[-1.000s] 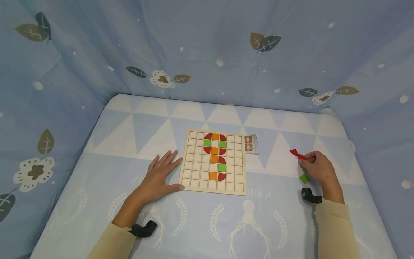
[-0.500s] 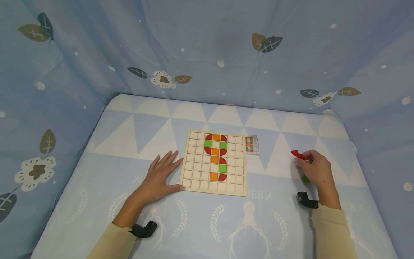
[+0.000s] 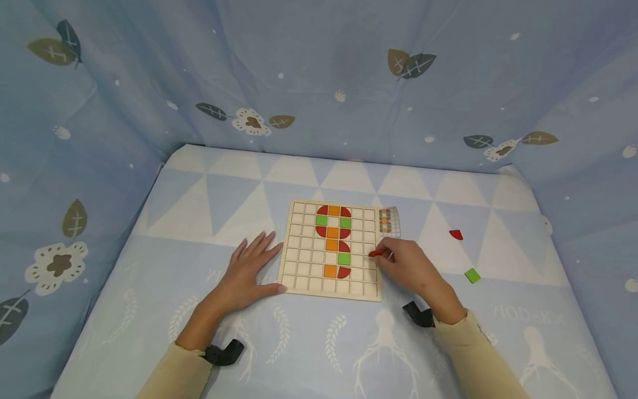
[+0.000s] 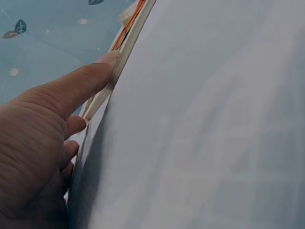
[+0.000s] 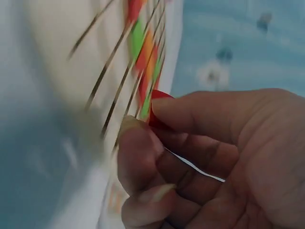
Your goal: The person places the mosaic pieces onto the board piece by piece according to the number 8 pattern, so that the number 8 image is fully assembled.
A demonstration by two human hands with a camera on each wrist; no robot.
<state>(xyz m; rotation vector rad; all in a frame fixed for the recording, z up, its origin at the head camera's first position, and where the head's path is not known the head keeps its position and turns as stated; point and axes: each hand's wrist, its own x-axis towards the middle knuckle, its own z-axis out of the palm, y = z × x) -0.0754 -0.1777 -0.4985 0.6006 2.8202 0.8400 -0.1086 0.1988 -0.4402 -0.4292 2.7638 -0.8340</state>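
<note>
Pinching a small red quarter-round wooden tile between thumb and fingertips, right hand at the right edge of the square pale wooden grid board, centre of the frame. Best kept low and level, curved edge turned to suit before dropping into an empty cell. Left hand flat, fingers straight, thumb against the board's left edge; worth pressing there to stop sliding. Spare red tile and green square tile right of centre on the blue patterned sheet.

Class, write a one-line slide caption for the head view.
Right hand brings a red piece to the grid board; left hand steadies its edge.
</note>
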